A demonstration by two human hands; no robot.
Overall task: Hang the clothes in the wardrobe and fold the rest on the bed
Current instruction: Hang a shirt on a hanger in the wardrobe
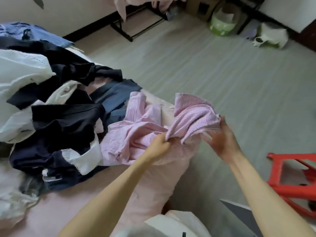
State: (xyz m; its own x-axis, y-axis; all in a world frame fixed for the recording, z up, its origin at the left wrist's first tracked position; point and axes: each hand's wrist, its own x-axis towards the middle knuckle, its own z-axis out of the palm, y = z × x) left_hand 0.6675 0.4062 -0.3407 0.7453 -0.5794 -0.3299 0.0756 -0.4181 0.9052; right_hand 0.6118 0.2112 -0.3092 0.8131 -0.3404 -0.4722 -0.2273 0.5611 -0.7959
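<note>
A pink striped shirt [136, 132] is held over the corner of the bed [89, 194], near the middle of the view and slightly toward 5 o'clock. Its bulk lies crumpled on the pale pink sheet, while one portion is lifted and fanned out toward 3 o'clock, over the edge of the mattress.

The left hand [159, 145] is closed in a fist around a gathered bunch of the striped fabric — the fingers are curled tight, with cloth emerging above the knuckles. The right hand [222, 137] is seen at 3 o'clock of the left one, blurred by motion; its thumb and upper fingers are pressed against the edge of the raised portion, while the lower fingers [207, 138] are spread and extended leftward. Whether the edge is truly pinched cannot be told through the blur.

At 9 o'clock of the shirt, a heap of clothes [56, 108] is piled on the bed: black and navy garments mixed with white ones, and a blue piece at the far 10 o'clock end.

On the grey striped floor [205, 69], a red plastic stool [294, 182] is lying on its side at 4 o'clock. A black metal rack [136, 29] with pink cloth draped over it stands at 12 o'clock — beside it, toward 1 o'clock, a green-and-white bag [221, 25] and a white bag [271, 36] are set against the wall.
</note>
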